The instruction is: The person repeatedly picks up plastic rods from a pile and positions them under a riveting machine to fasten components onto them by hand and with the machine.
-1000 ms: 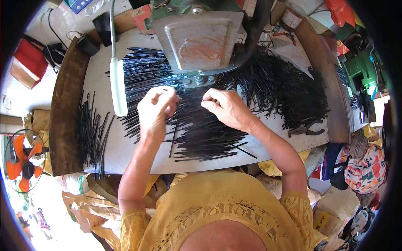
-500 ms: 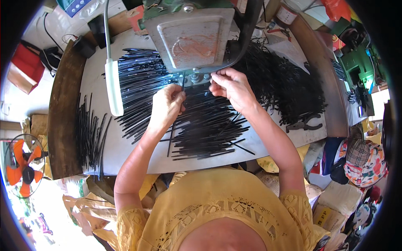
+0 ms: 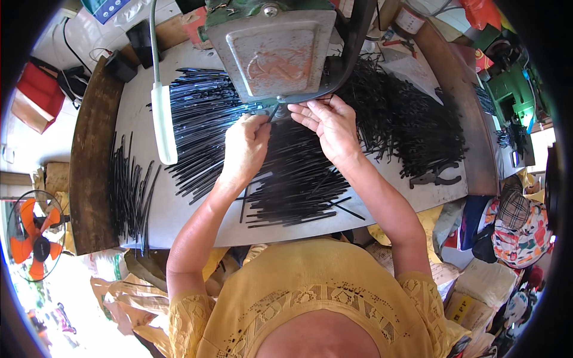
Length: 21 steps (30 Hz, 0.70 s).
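Observation:
My left hand (image 3: 246,142) is closed, with a thin black strip (image 3: 274,113) pinched between thumb and fingers. The strip slants up toward the underside of a grey and green machine head (image 3: 277,59). To its right, my right hand (image 3: 334,128) reaches up to the lower edge of the machine, fingers stretched out and apart, holding nothing that I can see. Below both hands lies a heap of straight black strips (image 3: 295,179). Another pile of straight strips (image 3: 200,131) is left of my left hand. The machine hides what lies directly beneath it.
A tangled heap of black pieces (image 3: 412,125) covers the table's right, with pliers (image 3: 436,178) in front. Loose strips (image 3: 128,203) lie at the left edge. A white lamp (image 3: 164,122) hangs left of the machine. Wooden boards (image 3: 92,179) wall the table's sides.
My left hand has moved slightly right and tilted the strip. My right hand has shifted left and its fingers have stretched toward the strip.

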Each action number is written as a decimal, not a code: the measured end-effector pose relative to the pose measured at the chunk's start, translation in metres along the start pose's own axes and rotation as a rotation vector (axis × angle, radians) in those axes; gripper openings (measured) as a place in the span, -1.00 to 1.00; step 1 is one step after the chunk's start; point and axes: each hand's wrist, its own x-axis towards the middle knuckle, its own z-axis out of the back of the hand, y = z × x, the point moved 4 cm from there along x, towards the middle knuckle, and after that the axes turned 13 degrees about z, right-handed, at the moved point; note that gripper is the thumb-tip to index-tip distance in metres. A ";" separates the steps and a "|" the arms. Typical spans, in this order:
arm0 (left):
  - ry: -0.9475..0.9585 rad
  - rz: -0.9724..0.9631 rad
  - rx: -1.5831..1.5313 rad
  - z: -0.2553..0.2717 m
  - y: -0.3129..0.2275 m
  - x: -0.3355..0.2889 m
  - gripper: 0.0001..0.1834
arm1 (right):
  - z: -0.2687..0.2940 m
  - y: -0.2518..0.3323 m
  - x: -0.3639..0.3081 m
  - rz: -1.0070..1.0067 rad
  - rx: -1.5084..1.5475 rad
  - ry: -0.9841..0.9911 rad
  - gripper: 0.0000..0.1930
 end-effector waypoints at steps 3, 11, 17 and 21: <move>-0.003 -0.027 0.041 0.001 0.000 0.000 -0.86 | -0.002 -0.001 -0.001 0.038 -0.010 0.023 -0.89; -0.051 -0.063 0.113 0.003 -0.011 0.000 -0.87 | -0.004 -0.001 0.001 0.058 -0.042 0.020 -0.88; -0.071 -0.092 0.152 0.005 -0.014 -0.001 -0.87 | -0.007 -0.001 0.000 0.064 -0.063 0.021 -0.87; -0.064 -0.094 0.179 0.005 -0.012 0.001 -0.87 | -0.008 0.000 -0.002 0.068 -0.087 0.015 -0.87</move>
